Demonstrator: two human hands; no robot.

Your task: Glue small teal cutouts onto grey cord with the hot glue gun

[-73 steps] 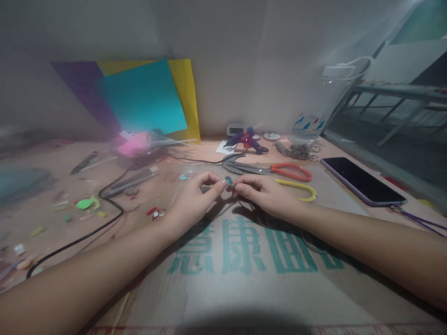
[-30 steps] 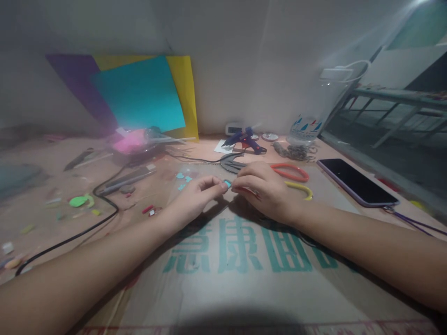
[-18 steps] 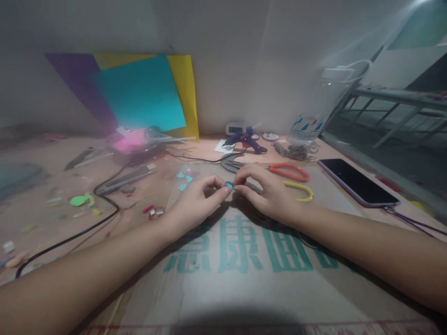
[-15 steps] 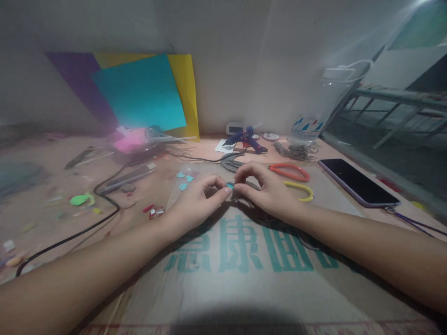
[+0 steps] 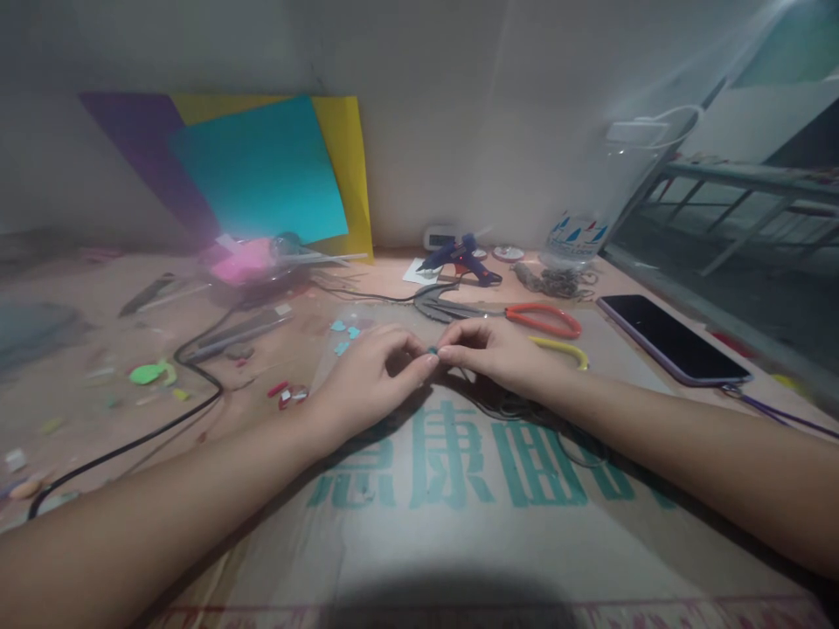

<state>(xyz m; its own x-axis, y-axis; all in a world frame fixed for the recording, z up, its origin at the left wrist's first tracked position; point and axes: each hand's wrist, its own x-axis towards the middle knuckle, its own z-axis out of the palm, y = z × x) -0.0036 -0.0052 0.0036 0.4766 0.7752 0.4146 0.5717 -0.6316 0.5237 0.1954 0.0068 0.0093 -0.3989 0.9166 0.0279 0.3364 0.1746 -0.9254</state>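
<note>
The small teal piece (image 5: 433,350) sits between the two hands, at the tips of their thumbs and forefingers — the left hand (image 5: 384,371) and the right hand (image 5: 481,349) both pinched closed on it, fingertips nearly meeting. It is over the cardboard (image 5: 419,550), just in front of the scissors (image 5: 472,312) — most of it hidden by the fingers.

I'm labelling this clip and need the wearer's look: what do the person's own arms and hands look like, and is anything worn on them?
Both the left hand and right hand are bare, without gloves. The visible forearms show no sleeves, watch or bracelet.
</note>
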